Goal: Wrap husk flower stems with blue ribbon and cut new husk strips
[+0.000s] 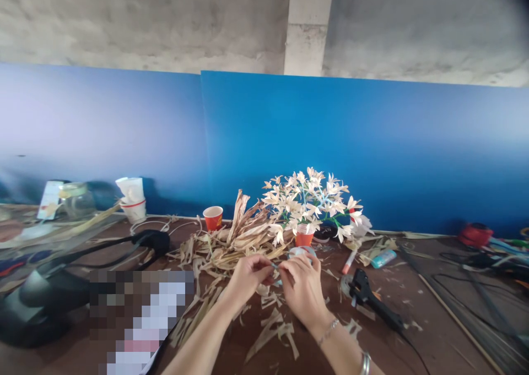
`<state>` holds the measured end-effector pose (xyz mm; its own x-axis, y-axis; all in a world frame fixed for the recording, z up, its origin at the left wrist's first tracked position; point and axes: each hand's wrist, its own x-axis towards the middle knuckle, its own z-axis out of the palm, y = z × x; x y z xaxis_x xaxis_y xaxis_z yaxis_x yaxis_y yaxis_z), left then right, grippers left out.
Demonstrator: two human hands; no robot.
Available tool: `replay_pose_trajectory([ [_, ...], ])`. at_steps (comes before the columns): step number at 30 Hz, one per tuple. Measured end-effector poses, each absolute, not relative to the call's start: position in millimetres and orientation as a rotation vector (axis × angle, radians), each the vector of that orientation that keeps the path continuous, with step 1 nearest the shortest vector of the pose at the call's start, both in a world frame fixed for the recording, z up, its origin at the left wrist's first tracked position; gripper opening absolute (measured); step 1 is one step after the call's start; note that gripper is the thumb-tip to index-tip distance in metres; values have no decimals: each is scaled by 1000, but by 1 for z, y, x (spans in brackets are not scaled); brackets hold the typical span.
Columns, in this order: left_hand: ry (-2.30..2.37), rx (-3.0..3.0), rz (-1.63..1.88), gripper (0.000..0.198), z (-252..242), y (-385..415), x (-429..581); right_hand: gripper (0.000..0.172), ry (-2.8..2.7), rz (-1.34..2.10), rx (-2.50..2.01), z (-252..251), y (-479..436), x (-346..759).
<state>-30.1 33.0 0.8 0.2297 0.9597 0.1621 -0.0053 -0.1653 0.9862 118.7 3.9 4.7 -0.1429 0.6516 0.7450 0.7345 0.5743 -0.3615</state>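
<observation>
My left hand [252,271] and my right hand [301,287] meet at the middle of the table, their fingertips almost touching. Both are closed in a pinch around something small; a bit of pale blue shows between them, but its kind is hidden. Just beyond stands a red paper cup [305,238] with a bunch of cream-coloured handmade flowers [308,199] on green and light blue stems. A heap of dry corn husks [225,245] lies past my left hand. Cut husk scraps [273,331] are scattered below my hands.
A black glue gun [374,300] with its cord lies right of my right hand. Near it are a marker-like stick [349,262] and a turquoise packet [383,259]. Another red paper cup [213,218] stands behind the husks. A blue panel [372,143] borders the table's back.
</observation>
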Motion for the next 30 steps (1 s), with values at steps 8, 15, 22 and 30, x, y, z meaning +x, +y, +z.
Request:
replay_pose_trajectory([
  [8, 924, 1540, 1068, 17, 8, 30, -37, 14, -1715, 931, -1241, 5, 19, 127],
  [15, 927, 1487, 1118, 19, 13, 23, -32, 13, -1719, 805, -1240, 11, 12, 124],
  [22, 983, 1393, 1261, 20, 1, 24, -22, 8, -1938, -292, -1158, 11, -2, 115],
  [30, 946, 1258, 1189, 24, 5, 20, -21, 16, -1926, -354, -1137, 6, 1, 118],
])
